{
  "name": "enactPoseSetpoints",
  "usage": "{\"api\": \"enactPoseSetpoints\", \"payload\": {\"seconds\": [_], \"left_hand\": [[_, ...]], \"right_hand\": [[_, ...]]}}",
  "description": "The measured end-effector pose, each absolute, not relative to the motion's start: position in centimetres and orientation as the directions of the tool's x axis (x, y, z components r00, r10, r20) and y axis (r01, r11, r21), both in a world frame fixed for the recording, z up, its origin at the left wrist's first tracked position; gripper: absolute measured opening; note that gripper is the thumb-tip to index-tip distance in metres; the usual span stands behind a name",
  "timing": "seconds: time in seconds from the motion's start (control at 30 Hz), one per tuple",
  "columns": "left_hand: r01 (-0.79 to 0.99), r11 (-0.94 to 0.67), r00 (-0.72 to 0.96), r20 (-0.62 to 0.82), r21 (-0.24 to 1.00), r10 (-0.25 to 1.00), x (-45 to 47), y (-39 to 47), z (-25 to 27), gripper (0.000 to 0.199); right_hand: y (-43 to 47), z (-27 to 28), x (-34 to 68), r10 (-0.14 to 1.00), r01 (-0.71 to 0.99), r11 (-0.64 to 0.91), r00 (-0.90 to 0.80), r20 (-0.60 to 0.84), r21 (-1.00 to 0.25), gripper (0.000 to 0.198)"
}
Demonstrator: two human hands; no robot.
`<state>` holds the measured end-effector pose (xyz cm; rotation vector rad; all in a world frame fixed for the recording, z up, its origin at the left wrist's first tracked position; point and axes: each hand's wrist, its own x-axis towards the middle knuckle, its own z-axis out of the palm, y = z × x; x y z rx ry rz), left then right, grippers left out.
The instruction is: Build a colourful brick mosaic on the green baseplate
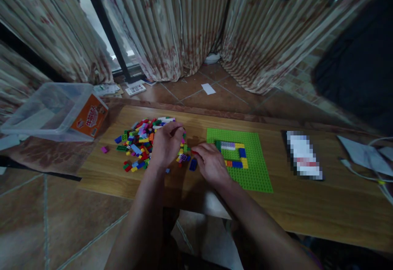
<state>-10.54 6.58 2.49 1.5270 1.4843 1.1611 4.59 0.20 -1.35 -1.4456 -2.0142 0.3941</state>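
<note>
My left hand [168, 144] is over the right side of a heap of mixed toy building bricks [139, 139]. Its fingers are curled into a pinch, and whatever lies between them is hidden. Beside the heap, my right hand [212, 161] pinches a small red brick [194, 150] at its fingertips. A dark blue brick [193, 164] lies on the table just below those fingertips. To the right, a green baseplate [258, 172] carries a rectangular outline of yellow, blue, orange, white and green bricks [242, 153]; my right hand covers its left part.
The wooden table [294, 204] also bears a phone-like object [303, 155] with a blurred-out surface, and white cables [362, 174] at the right. At the left stands a clear plastic bin [58, 110] with an orange label. A stray magenta brick [105, 149] lies nearby.
</note>
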Motion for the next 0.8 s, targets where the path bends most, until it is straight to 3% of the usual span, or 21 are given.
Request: {"api": "enactPoseSetpoints", "payload": {"seconds": [0.23,0.47,0.6,0.8], "left_hand": [[0.428,-0.133,-0.011,0.152,0.894,0.988,-10.7,6.7,2.0,0.022],[0.455,-0.139,0.027,0.142,0.880,0.990,-9.5,6.5,2.1,0.022],[0.477,-0.154,0.075,0.135,0.865,0.988,-8.7,6.1,2.4,0.023],[0.498,-0.263,0.216,0.175,0.826,0.961,-6.9,5.0,2.5,0.021]], "right_hand": [[-0.6,1.4,8.6,0.940,0.650,0.250,0.015,0.342,-0.717,0.024],[-0.7,2.2,17.0,0.971,0.658,-0.049,0.207,0.118,-0.751,0.023],[-1.1,2.5,17.9,0.981,0.651,-0.107,0.191,0.026,-0.751,0.018],[-1.2,2.3,17.3,0.995,0.779,-0.019,0.077,0.066,-0.627,0.011]]}}
